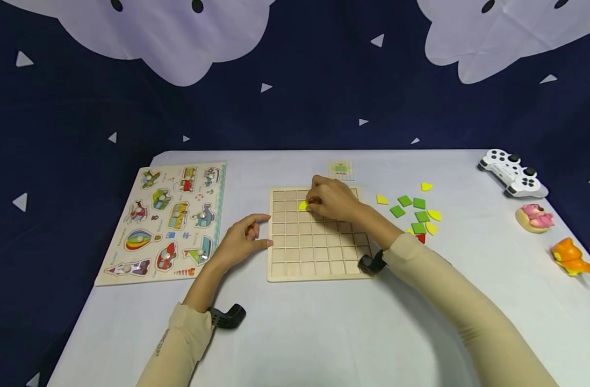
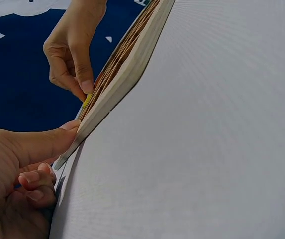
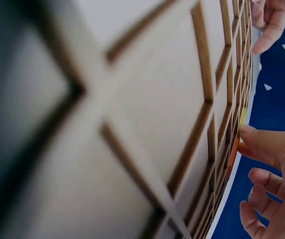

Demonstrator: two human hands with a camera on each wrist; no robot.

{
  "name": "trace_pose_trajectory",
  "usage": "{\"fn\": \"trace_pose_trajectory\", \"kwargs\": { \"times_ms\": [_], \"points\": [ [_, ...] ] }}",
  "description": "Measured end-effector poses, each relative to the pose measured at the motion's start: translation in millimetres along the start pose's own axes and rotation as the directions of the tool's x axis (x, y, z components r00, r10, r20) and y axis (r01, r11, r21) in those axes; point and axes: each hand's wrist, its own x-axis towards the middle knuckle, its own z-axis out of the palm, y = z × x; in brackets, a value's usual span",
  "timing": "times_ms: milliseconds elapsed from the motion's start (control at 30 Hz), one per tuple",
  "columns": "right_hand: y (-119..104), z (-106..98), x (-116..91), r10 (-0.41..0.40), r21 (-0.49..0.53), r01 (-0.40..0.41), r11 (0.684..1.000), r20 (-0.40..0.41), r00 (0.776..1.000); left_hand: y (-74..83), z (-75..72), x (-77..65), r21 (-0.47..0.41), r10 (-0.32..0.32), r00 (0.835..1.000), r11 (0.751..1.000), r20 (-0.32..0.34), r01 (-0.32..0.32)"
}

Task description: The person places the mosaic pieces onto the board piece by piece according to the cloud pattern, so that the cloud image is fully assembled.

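Note:
A square wooden grid board (image 1: 295, 271) lies on the white table. At its left edge my left hand (image 1: 239, 242) rests its extended thumb and index finger, the other fingers curled in. My right hand (image 1: 333, 199) reaches over the upper part of the grid from the right. Between its thumb and index fingertips it pinches a yellow rounded piece (image 1: 302, 205), down at the grid cells. A red piece (image 3: 233, 154) shows low in the grid beside those fingertips in the right wrist view. My right palm and forearm hide part of the board in the head view.
Several green squares (image 1: 397, 211), yellow quarter-rounds (image 1: 426, 187) and a red piece (image 1: 421, 237) lie right of the board. A pattern card (image 1: 340, 170) sits behind it. A vehicle puzzle (image 1: 145, 219) lies left; a white controller (image 1: 512, 173), pink toy (image 1: 535, 217) and orange toy (image 1: 571, 257) stand far right.

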Motion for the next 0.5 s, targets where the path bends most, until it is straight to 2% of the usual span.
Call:
{"fn": "trace_pose_trajectory", "kwargs": {
  "times_ms": [133,367,500],
  "points": [
    [-4,2,0,-0.054,-0.121,0.049,0.991,-0.036,0.998,15.4,-3.1,-8.2,0.008,0.014,1.0,1.0,-0.004,-0.014],
    [-5,-3,-6,-0.018,-0.197,0.008,0.98,-0.05,0.999,-22.9,1.9,5.8,-0.003,0.015,1.0,1.0,-0.021,-0.015],
    [0,-12,-20,0.003,-0.191,-0.024,0.981,-0.108,0.994,-21.9,2.4,5.5,-0.004,0.011,1.0,1.0,-0.017,-0.011]
  ]
}}
